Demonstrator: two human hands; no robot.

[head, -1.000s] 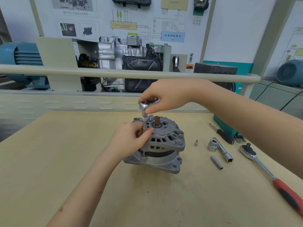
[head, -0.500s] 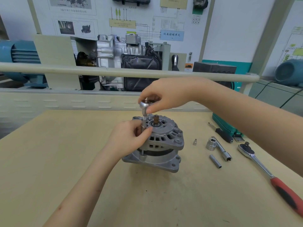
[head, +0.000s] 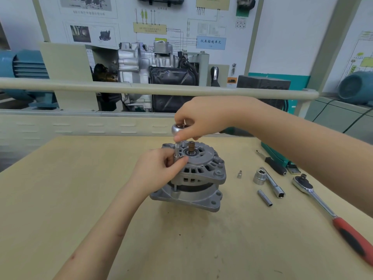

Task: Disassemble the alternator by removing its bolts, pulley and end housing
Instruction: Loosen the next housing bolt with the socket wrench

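In the head view, the alternator (head: 191,174) is being kept upright near the middle of the bench (head: 60,199), its shaft end pointing up, presumably so the through bolts can be reached from above. A small socket driver (head: 177,142) is being held vertically over a bolt at the housing's left edge. Its round head is being pinched from above by the curled fingers (head: 181,136) of the right hand (head: 201,118), a grip that is judged to suit spinning a loosened bolt out. The driver's lower shank is being gripped by the curled fingers of the left hand (head: 159,170), apparently so the socket is being kept seated and the alternator steadied against the housing. The bolt itself is being hidden by that hand. To the right, well apart from the alternator, a ratchet (head: 331,215) with a red handle, a large socket (head: 259,177) and an extension bar (head: 264,198) are being left lying within reach.
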